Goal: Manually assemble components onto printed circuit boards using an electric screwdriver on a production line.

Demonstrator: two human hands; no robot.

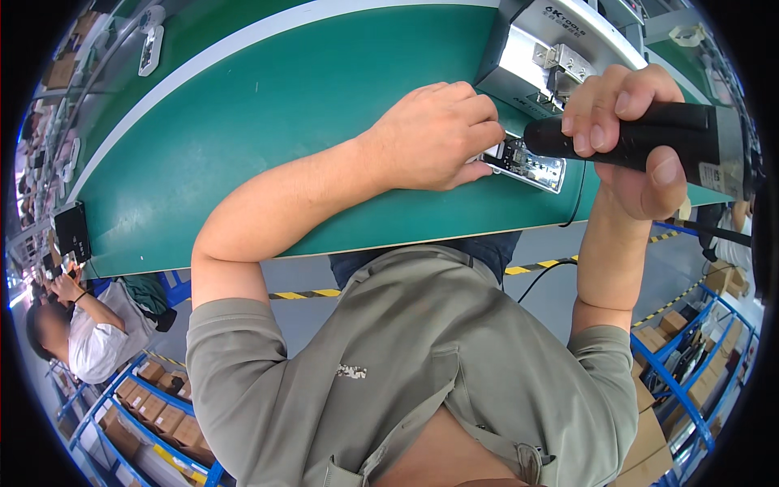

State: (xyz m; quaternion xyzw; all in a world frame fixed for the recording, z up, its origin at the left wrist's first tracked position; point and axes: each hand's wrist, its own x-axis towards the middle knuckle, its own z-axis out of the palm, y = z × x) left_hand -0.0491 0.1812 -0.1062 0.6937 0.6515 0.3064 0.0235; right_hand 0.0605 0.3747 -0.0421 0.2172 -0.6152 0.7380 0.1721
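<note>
Tool at the open housing beside the silver box

The open housing [548,173], a small clear-ended unit with dark circuitry exposed, lies on the green surface [284,183], just on the wearer's side of the silver box [519,57]. The work looks partway through: the inside lies uncovered and the narrow end of the black tool [686,126] is right over it. Whether any fastening is finished cannot be told; closing the unit up seems to remain.

The left hand [438,134] is near the box's lower left corner, its forearm reaching in across the surface with the elbow bent, back of the hand up. Its grip is drawn in, thumb and curled fingers around the housing's left end, apparently pinching it, though the fingertips are partly hidden.

The right hand [637,158] is raised on the near side of the box, toward its right, forearm nearly upright. Its grip is wrapped firmly round the tool, fingers over the top and thumb beneath, the barrel lying roughly level.
</note>
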